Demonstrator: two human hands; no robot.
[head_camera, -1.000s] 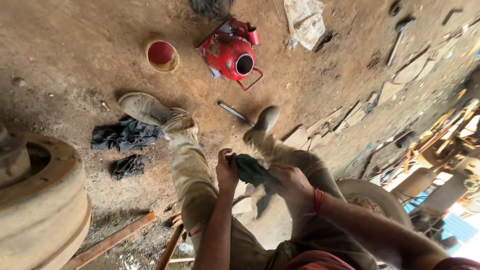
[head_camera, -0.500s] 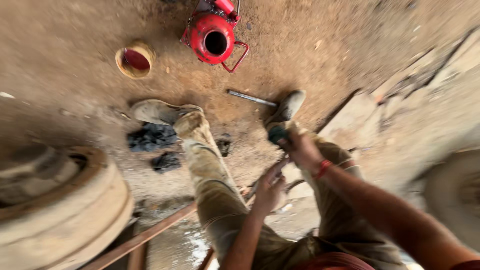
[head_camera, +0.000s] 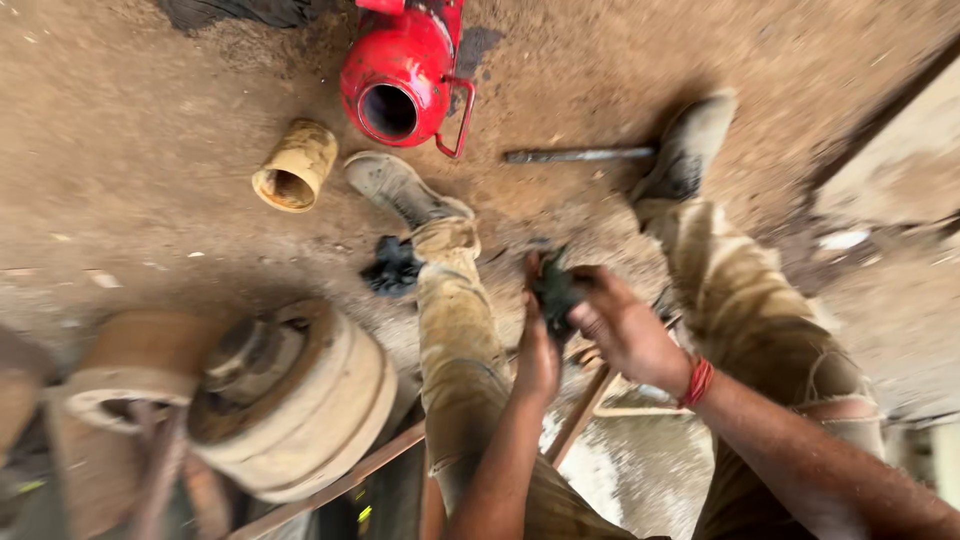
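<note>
Gripping a dark greasy rag (head_camera: 556, 290) between both hands, I've got my left hand (head_camera: 536, 350) pressed against its underside and my right hand (head_camera: 625, 325) curled over the top, fingers pinching it. It sits above my knees, off the dirt floor (head_camera: 150, 150). Judging by this, wiping is mid-way. Another dark rag (head_camera: 392, 268) lies by my boot (head_camera: 395, 188); the red jack (head_camera: 400, 75), the yellow cup (head_camera: 293, 167) and the metal bar (head_camera: 575, 155) lie untouched.

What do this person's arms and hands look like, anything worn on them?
Both forearms are bare, with no sleeves and no gloves in view. The right hand has a red thread band wrapped around its wrist. The left hand wears nothing on hand or wrist. The fingers look grimy.
</note>
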